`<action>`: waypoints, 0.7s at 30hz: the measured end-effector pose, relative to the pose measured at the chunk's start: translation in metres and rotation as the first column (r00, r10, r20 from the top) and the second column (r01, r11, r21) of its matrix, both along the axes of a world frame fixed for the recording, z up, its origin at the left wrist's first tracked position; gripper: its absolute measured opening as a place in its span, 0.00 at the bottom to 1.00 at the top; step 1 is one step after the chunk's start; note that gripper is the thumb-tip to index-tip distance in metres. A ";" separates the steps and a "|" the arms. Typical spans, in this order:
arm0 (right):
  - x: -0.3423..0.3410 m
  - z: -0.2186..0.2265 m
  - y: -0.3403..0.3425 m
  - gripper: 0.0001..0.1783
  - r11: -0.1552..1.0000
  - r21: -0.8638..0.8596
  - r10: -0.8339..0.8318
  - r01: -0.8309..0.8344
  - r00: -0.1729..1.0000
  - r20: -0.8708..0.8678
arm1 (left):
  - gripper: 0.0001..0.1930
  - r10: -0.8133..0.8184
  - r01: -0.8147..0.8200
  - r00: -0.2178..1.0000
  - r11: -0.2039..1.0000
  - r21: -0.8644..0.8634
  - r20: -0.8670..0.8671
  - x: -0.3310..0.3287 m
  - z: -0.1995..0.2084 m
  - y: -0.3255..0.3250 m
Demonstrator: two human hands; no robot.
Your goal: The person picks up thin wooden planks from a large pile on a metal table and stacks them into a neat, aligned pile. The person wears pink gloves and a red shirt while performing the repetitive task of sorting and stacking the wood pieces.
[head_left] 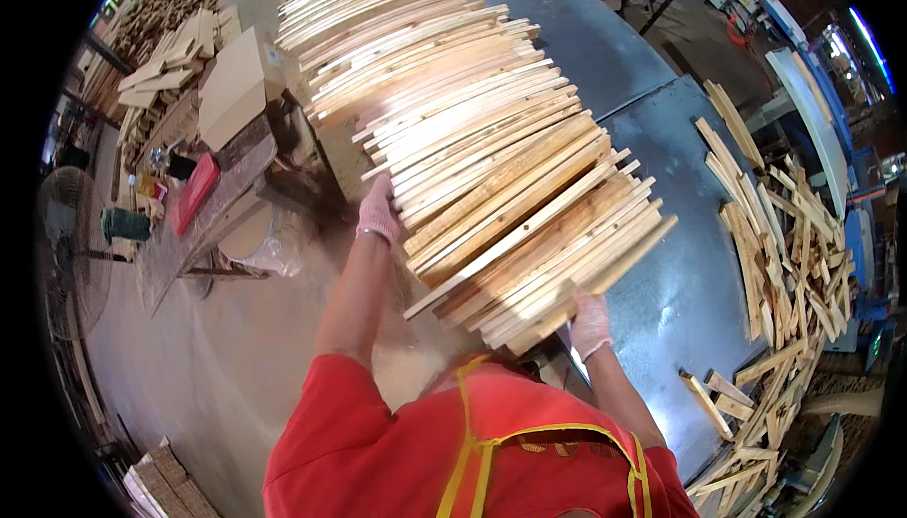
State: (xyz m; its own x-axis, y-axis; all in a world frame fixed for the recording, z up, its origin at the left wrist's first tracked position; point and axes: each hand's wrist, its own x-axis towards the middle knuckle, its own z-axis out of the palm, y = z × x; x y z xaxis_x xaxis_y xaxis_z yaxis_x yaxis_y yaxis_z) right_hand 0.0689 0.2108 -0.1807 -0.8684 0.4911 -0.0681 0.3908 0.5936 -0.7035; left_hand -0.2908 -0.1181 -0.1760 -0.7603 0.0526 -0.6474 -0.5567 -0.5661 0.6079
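Head view: a long row of wooden strips [472,131], laid side by side, runs over the bench [652,301] from just in front of the person's body away toward the upper left, and both hands are at its near part. Each strip's long axis lies crosswise to that row, tilted so that its right end points up and away and its left end down toward the person. The left hand [379,211], in a pale knitted glove, is at the left ends of the strips, some way up the row; its fingertips touch or pass behind those ends, so how far they are curled cannot be told. The right hand [592,320], gloved alike, is the nearer of the two to the body and meets the near long side of the nearest strip [605,277], with the whole row lying ahead of it and to its left. Its fingers are partly hidden by the wood, and whether they grip or merely press cannot be told. Between the hands, one jutting strip [518,235] pokes out past its neighbours at the lower left. Well to the right, a loose heap of wood pieces [803,235] lies apart from both hands, and a cardboard box [231,88] stands left of the row.
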 end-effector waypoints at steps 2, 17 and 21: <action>-0.015 -0.009 -0.022 0.34 0.448 -0.831 -0.553 0.328 0.833 0.030 | 0.12 -0.157 0.163 0.986 0.973 -0.160 0.054 0.017 0.009 0.003; -0.021 -0.045 -0.009 0.19 0.588 -0.549 -0.640 0.594 0.757 0.134 | 0.28 -0.908 0.093 0.027 -0.415 -0.905 0.419 -0.055 0.089 0.067; -0.002 0.007 -0.008 0.30 0.106 -0.955 -0.763 0.276 0.639 0.100 | 0.29 -0.865 0.146 -0.136 -0.499 -0.854 0.483 -0.057 0.093 0.028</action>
State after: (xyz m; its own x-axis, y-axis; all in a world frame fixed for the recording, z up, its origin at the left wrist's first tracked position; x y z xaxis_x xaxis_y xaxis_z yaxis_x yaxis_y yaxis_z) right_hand 0.0673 0.2026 -0.1742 -0.4678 0.6713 -0.5750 -0.0919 -0.6840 -0.7237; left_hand -0.3477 -0.0905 -0.0828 -0.5234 0.6611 -0.5377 0.5886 0.7367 0.3328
